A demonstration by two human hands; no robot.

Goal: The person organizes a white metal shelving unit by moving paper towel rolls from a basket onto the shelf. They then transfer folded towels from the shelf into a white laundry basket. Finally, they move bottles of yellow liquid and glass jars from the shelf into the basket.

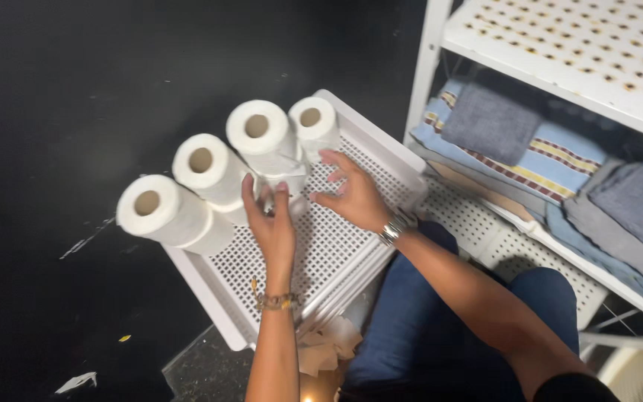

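Left hand [271, 223] is lying open, fingers touching the base of the third roll [266, 145]. Right hand [351, 195] is hovering open just beside it, fingers spread. Four rolls are standing in a row along the tray [336, 253] edge ahead of both hands. Towels [530, 141] are sitting on the shelf [560, 45] right of the right hand.

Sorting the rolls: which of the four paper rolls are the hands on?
The third roll from the left; left hand touches its base, right hand beside it.
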